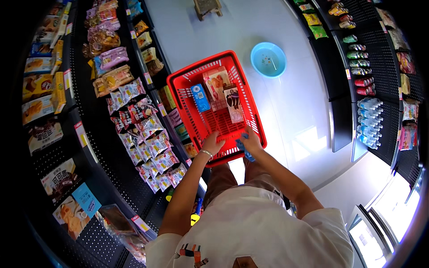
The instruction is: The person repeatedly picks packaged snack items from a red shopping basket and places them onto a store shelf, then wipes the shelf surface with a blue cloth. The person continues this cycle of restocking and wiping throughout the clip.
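A red plastic shopping basket (256,134) stands before me, tilted in view. Inside, towards its far half, lie a blue box (200,97), a pink and cream snack box (216,83) and a narrower box with dark cookies pictured on it (233,104). Over the near end of the basket is my left hand (213,144), with a bracelet at its wrist; whether its fingers touch the basket I cannot tell. My right hand (250,140), at the basket's near right corner, holds a crumpled blue cloth (244,147).
Shelves with bagged snacks (157,144) and boxed goods (37,83) run along the left. A light blue basin (268,60) and a wooden stool (207,7) stand on the floor beyond. Shelves at right hold cans (360,63) and water bottles (368,122).
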The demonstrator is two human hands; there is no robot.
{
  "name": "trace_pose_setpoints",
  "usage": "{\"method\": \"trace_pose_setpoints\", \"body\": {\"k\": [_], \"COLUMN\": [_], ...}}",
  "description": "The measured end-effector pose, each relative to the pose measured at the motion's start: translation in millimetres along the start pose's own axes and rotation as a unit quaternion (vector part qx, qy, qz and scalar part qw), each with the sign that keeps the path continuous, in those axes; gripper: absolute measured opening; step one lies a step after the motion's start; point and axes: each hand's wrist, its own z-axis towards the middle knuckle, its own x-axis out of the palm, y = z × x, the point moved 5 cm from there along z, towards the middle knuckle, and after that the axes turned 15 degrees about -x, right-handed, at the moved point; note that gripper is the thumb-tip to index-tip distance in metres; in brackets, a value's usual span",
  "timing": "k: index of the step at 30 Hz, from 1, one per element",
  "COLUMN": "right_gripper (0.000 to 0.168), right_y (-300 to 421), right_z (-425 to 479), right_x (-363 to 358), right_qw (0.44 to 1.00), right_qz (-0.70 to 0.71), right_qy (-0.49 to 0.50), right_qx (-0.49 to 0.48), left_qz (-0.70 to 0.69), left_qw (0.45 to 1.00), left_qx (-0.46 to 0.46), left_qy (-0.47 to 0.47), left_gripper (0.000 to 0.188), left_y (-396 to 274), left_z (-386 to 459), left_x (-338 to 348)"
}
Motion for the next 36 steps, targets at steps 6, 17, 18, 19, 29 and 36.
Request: {"method": "trace_pose_setpoints", "body": {"k": [6,17,18,19,29,36], "right_gripper": [0.068,0.081,0.081,0.081,0.081,0.068], "right_y": [38,-2,-5,-3,16,93], "right_z": [81,157,158,158,80,-3], "right_x": [-8,19,18,17,22,22], "right_qw": [0.99,0.991,0.993,0.996,0.989,0.969], "right_qz": [-0.135,-0.122,-0.104,-0.086,-0.119,-0.178], "right_qy": [0.031,0.042,0.04,0.037,0.066,0.122], "right_qx": [0.005,0.038,0.028,0.016,-0.054,-0.123], "left_qz": [-0.15,-0.324,-0.375,-0.377,-0.455,-0.443], "left_qw": [0.987,0.945,0.926,0.925,0.889,0.893], "left_qx": [-0.056,0.005,0.036,0.022,-0.025,0.065], "left_qy": [0.026,0.04,0.037,0.044,0.043,0.04], "left_gripper": [0.079,0.058,0.049,0.047,0.055,0.048], "left_y": [-10,-39,-49,-51,-46,-33], "left_z": [82,181,184,179,95,19], "left_x": [23,38,39,43,29,4]}}
